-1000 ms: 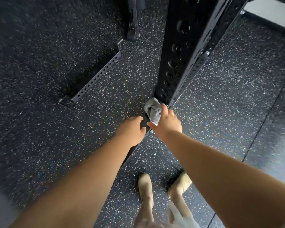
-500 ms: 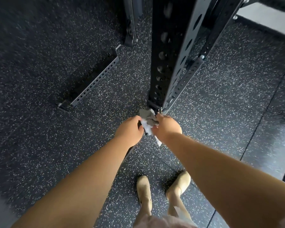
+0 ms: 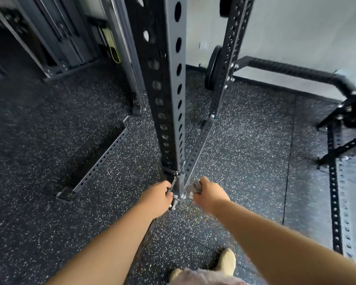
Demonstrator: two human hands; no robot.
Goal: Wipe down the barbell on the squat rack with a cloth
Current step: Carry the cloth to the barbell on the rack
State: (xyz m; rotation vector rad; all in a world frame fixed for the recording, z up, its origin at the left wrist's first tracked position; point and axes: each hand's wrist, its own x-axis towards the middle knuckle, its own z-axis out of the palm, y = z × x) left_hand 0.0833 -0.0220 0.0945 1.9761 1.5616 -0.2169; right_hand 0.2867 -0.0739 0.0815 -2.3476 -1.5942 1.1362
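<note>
Head view has my right hand [image 3: 209, 195] with its fingers closed around the bunched grey cloth [image 3: 196, 186] at 6 o'clock from the rack upright [image 3: 169, 89]; my left hand [image 3: 155, 199] has its fingers curled on hardware at the post's foot. No barbell shows here, so I judge its wiping not yet begun.
</note>
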